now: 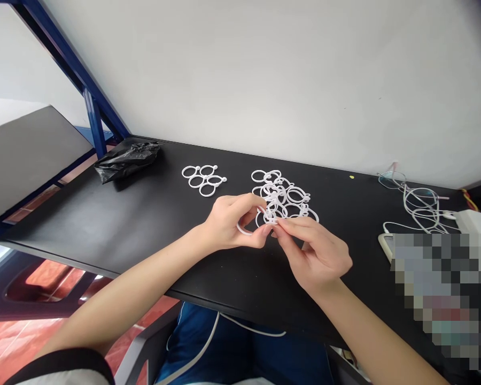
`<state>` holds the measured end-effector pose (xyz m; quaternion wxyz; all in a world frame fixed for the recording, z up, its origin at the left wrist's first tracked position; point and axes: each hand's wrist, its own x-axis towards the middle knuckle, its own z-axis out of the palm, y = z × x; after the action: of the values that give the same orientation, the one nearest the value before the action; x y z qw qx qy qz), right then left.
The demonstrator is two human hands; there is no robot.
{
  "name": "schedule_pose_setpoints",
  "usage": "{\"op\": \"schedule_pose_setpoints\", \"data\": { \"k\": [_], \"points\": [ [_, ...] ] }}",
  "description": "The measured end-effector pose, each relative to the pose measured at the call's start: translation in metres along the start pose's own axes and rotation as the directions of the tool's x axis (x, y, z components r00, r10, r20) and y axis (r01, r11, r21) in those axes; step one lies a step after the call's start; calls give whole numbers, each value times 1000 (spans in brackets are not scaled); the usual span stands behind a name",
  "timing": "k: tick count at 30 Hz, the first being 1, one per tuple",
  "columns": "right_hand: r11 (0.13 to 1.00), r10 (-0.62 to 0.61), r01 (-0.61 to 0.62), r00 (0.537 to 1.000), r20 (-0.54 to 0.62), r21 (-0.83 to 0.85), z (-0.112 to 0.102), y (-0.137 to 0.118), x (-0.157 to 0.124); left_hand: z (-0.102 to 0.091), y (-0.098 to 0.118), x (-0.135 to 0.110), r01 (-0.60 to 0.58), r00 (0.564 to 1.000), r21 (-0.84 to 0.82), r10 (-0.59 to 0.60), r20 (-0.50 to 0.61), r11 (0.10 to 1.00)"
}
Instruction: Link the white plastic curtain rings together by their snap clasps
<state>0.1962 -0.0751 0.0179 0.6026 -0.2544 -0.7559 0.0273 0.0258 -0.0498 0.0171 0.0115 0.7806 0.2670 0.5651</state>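
Observation:
My left hand (232, 222) and my right hand (315, 251) meet over the black table (104, 224), and both pinch the same white plastic ring (248, 229) between fingertips and thumb. Just behind my fingers lies a loose pile of white rings (284, 195), several of them overlapping. Farther left on the table sits a small joined cluster of white rings (204, 179), flat and apart from the pile.
A crumpled black plastic bag (128, 159) lies at the table's back left corner. White cables and a pair of glasses (419, 203) sit at the right, beside a white box (475, 220) and a blurred area. A white wall stands behind.

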Motion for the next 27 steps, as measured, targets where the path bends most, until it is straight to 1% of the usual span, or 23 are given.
{"op": "schedule_pose_setpoints", "data": {
  "k": [4,13,22,27],
  "points": [
    [1000,-1,1,1000,6,5,0,0,0,0,-1,0,-36,999,30,36,-4,999],
    [999,23,-24,999,22,28,0,-1,0,-1,-3,0,-74,997,22,74,-8,997],
    [998,23,-25,999,27,51,-1,0,-1,-1,-3,-1,-68,998,36,67,13,997],
    [999,19,-19,1000,20,32,0,0,-1,-1,-3,-1,-70,997,33,70,13,997]
  ]
}}
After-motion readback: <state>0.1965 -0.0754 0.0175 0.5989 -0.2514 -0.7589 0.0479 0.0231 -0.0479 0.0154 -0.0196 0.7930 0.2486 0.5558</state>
